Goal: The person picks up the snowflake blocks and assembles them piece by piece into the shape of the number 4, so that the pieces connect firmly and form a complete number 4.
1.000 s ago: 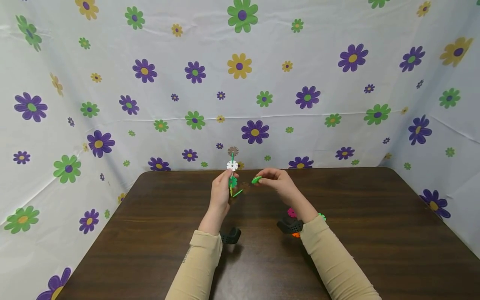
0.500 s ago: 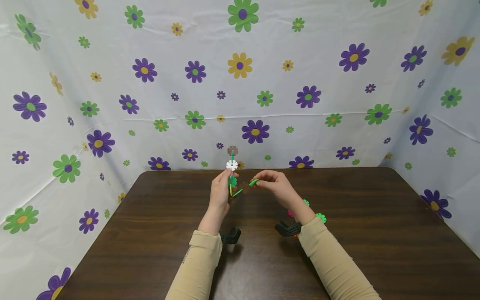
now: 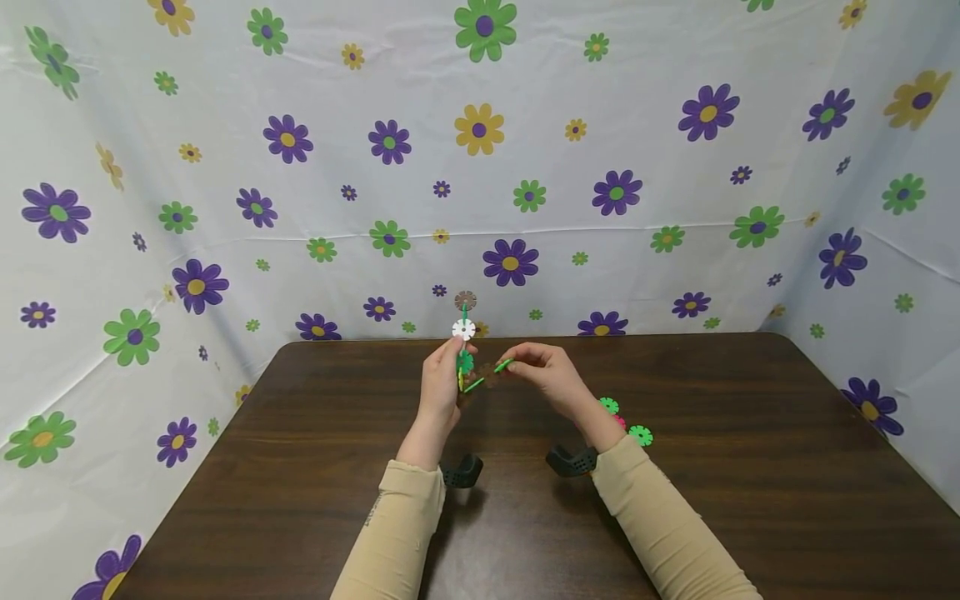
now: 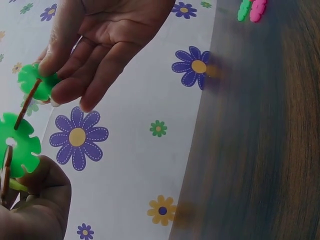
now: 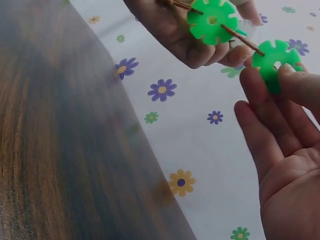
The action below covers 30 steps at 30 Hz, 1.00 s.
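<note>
My left hand (image 3: 438,379) grips a chain of interlocking notched plastic discs above the table. A brown disc tops it, with a white disc (image 3: 463,330) lower down and a darker green disc (image 3: 466,362) by the fingers. From a bright green disc (image 5: 212,21) in the chain, a brown disc (image 5: 242,39), seen edge-on, sticks out toward the right. My right hand (image 3: 551,373) pinches another bright green disc (image 5: 272,62) between thumb and fingers. That disc meets the brown disc's outer edge; how deep the notches sit is unclear. The left fingers hide part of the chain.
Loose discs lie on the dark wooden table (image 3: 337,500) by my right forearm: a green disc (image 3: 641,435), a pink disc (image 3: 619,422) partly hidden by the arm, and another green disc (image 3: 609,405). A flower-print cloth (image 3: 420,275) hangs behind the table.
My right hand has moved slightly left with the green disc, turned it edge-on and brought it to the brown disc. The left hand has stayed nearly still.
</note>
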Tool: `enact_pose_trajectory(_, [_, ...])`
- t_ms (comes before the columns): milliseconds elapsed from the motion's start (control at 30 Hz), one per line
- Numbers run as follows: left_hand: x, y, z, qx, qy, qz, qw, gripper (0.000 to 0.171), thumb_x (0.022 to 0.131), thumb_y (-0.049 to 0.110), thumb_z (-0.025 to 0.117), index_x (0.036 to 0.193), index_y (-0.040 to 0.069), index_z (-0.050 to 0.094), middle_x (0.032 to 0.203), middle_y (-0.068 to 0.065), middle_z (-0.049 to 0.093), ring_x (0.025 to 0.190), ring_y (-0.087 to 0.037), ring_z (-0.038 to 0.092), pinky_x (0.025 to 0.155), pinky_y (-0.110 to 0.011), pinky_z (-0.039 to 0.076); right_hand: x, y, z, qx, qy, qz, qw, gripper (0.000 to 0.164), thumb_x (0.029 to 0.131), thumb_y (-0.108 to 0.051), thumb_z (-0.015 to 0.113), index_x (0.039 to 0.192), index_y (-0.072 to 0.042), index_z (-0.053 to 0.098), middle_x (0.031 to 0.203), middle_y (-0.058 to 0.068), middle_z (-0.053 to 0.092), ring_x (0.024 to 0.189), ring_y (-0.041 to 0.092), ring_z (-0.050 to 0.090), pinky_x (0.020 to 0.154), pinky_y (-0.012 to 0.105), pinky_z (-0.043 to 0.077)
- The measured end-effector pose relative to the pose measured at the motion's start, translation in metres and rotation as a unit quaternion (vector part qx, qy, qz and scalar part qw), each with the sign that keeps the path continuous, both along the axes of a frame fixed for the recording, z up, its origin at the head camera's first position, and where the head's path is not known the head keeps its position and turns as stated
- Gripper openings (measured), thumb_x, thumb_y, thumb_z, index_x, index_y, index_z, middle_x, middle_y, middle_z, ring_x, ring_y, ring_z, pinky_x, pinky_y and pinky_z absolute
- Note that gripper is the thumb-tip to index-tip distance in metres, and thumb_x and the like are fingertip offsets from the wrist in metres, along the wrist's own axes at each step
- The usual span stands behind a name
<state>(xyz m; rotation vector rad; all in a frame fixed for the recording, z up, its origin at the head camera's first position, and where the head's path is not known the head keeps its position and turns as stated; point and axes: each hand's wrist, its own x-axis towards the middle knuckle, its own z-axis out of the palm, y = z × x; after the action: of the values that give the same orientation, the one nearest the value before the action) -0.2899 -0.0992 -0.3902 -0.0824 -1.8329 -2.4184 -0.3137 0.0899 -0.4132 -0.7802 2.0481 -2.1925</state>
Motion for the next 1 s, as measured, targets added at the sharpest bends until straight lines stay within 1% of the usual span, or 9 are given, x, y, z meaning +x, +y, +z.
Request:
enact_pose_trajectory(67, [-0.002, 0.000, -0.002, 0.000, 0.000, 0.002, 1.0000, 0.034, 0.104, 0.027, 0.046, 0.083, 0.009, 0.065, 0.061, 0.001, 0.045, 0.052, -0.010, 0.046, 0.049, -0.022, 0.039, 0.001, -0.001, 0.000, -0.007, 0.005, -0.002, 1.000, 0.018, 0.093, 0.001, 0.062, 0.106, 0.013, 0.063, 0.094, 0.004, 0.070, 0.092, 0.032, 0.067, 0.088, 0.048, 0.051])
enact_pose_trajectory(200, [-0.001, 0.001, -0.002, 0.015, 0.011, 0.010, 0.9998, 0.034, 0.103, 0.028, 0.048, 0.081, 0.008, 0.065, 0.061, 0.002, 0.044, 0.051, -0.009, 0.042, 0.049, -0.021, 0.038, 0.002, -0.005, -0.002, -0.024, 0.021, -0.008, 0.999, 0.018, 0.092, 0.002, 0.062, 0.104, 0.015, 0.063, 0.092, 0.001, 0.071, 0.085, 0.016, 0.068, 0.082, 0.033, 0.054])
enact_pose_trajectory(300, [0.000, 0.001, -0.002, 0.026, 0.015, 0.013, 0.9995, 0.034, 0.102, 0.029, 0.049, 0.080, 0.008, 0.065, 0.060, 0.002, 0.044, 0.049, -0.007, 0.040, 0.048, -0.019, 0.038, 0.003, -0.008, -0.002, -0.036, 0.033, -0.018, 0.999, 0.018, 0.092, 0.002, 0.062, 0.104, 0.016, 0.063, 0.092, 0.001, 0.071, 0.084, 0.014, 0.068, 0.080, 0.031, 0.055])
enact_pose_trajectory(367, [0.000, 0.002, -0.002, 0.030, 0.016, 0.014, 0.9993, 0.034, 0.102, 0.028, 0.049, 0.080, 0.008, 0.064, 0.060, 0.002, 0.044, 0.049, -0.007, 0.038, 0.048, -0.019, 0.037, 0.003, -0.009, -0.003, -0.040, 0.037, -0.029, 0.998, 0.018, 0.093, 0.001, 0.062, 0.103, 0.016, 0.064, 0.092, 0.001, 0.071, 0.084, 0.014, 0.068, 0.080, 0.031, 0.055])
enact_pose_trajectory(600, [-0.001, 0.001, -0.002, 0.029, 0.018, 0.004, 0.9994, 0.034, 0.103, 0.029, 0.048, 0.080, 0.011, 0.064, 0.057, 0.003, 0.040, 0.047, -0.007, 0.035, 0.045, -0.019, 0.033, 0.007, -0.014, -0.004, -0.051, 0.040, -0.058, 0.996, 0.019, 0.092, -0.001, 0.064, 0.104, 0.014, 0.066, 0.093, 0.004, 0.072, 0.086, 0.019, 0.068, 0.082, 0.040, 0.054])
enact_pose_trajectory(733, [0.000, 0.001, -0.002, 0.021, 0.019, -0.008, 0.9996, 0.033, 0.103, 0.030, 0.048, 0.081, 0.011, 0.064, 0.056, 0.003, 0.038, 0.045, -0.006, 0.033, 0.041, -0.020, 0.029, 0.009, -0.015, -0.003, -0.053, 0.052, -0.068, 0.995, 0.019, 0.092, -0.002, 0.064, 0.105, 0.013, 0.067, 0.093, 0.008, 0.072, 0.085, 0.020, 0.069, 0.079, 0.035, 0.055])
enact_pose_trajectory(833, [0.000, 0.001, -0.003, 0.019, 0.015, -0.004, 0.9997, 0.033, 0.102, 0.030, 0.049, 0.081, 0.011, 0.064, 0.056, 0.003, 0.038, 0.045, -0.007, 0.033, 0.040, -0.021, 0.027, 0.010, -0.017, -0.003, -0.046, 0.063, -0.078, 0.994, 0.018, 0.092, -0.001, 0.064, 0.103, 0.013, 0.068, 0.092, 0.008, 0.072, 0.084, 0.023, 0.069, 0.077, 0.033, 0.056])
enact_pose_trajectory(933, [0.000, 0.001, -0.003, 0.021, 0.010, 0.000, 0.9997, 0.033, 0.102, 0.031, 0.049, 0.080, 0.012, 0.065, 0.055, 0.004, 0.038, 0.045, -0.007, 0.033, 0.040, -0.021, 0.028, 0.011, -0.018, -0.002, -0.041, 0.073, -0.086, 0.993, 0.019, 0.091, -0.001, 0.064, 0.103, 0.014, 0.067, 0.092, 0.009, 0.072, 0.085, 0.023, 0.069, 0.078, 0.038, 0.056])
enact_pose_trajectory(1000, [0.000, 0.002, -0.003, 0.021, 0.008, 0.000, 0.9997, 0.033, 0.102, 0.031, 0.049, 0.080, 0.012, 0.065, 0.054, 0.004, 0.037, 0.043, -0.007, 0.032, 0.039, -0.021, 0.027, 0.011, -0.019, -0.003, -0.040, 0.078, -0.092, 0.992, 0.019, 0.091, 0.000, 0.064, 0.103, 0.015, 0.067, 0.093, 0.012, 0.072, 0.084, 0.021, 0.069, 0.079, 0.041, 0.055])
